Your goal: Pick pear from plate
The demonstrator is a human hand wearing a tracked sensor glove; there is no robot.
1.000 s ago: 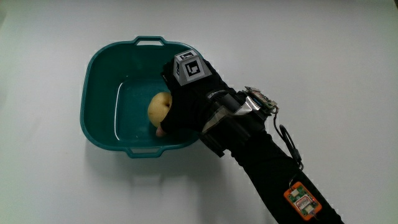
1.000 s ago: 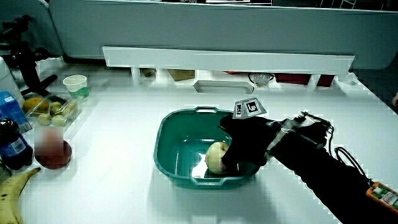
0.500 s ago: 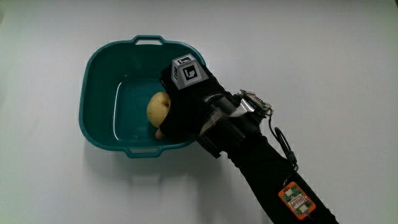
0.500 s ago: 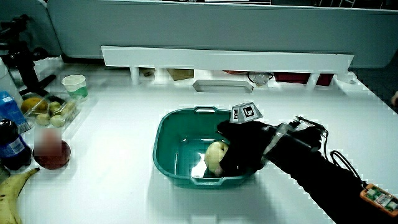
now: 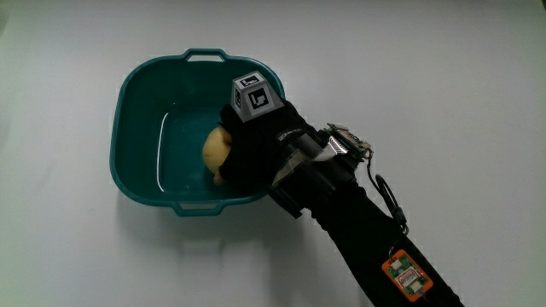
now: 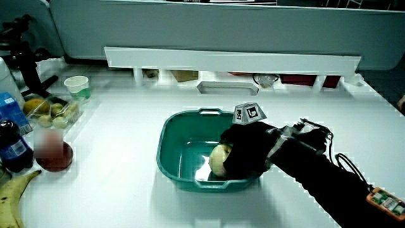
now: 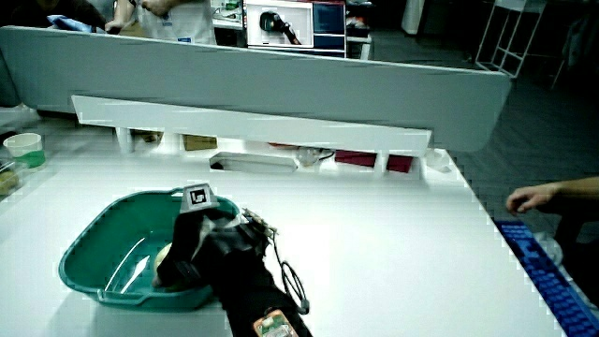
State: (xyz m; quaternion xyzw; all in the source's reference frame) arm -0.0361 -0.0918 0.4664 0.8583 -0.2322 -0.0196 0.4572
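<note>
Forearm point(image 5: 367, 239) comes in from the person's side, black sleeve, cut off at the picture edge in the main view; an orange tag point(image 5: 408, 273) sits on it, a thin cable looping just beside the wrist. Sleeve also covers the near rim of the basin where it crosses.

Hand point(image 5: 256, 145) is inside the teal basin point(image 5: 136, 94), w/ the patterned cube point(image 5: 257, 95) on its back, facing up. Fingers curled round the pear point(image 5: 216, 147) – a grip, though fingertips themselves are tucked under the fruit and can't be seen. Only about half the pear shows in the main view, pale yellow, rest hidden by the glove. In a side view the pear point(image 6: 218, 158) peeks out beside the palm, low in the basin; whether it's touching the basin floor or just clear of it can't be told. In a side view point(image 7: 165, 255) only a sliver of it shows past the hand point(image 7: 192, 245).

No plate as such: pear is in the basin, a two-handled tub.

Farther off, near the table's edge in a side view: banana point(image 6: 14, 199) partly cut off, dark bottle point(image 6: 11, 149), blurred red item point(image 6: 54, 152) (can't make out what), fruit tray point(image 6: 52, 111), paper cup point(image 6: 76, 85). Farthest, the low partition point(image 6: 231, 60).
</note>
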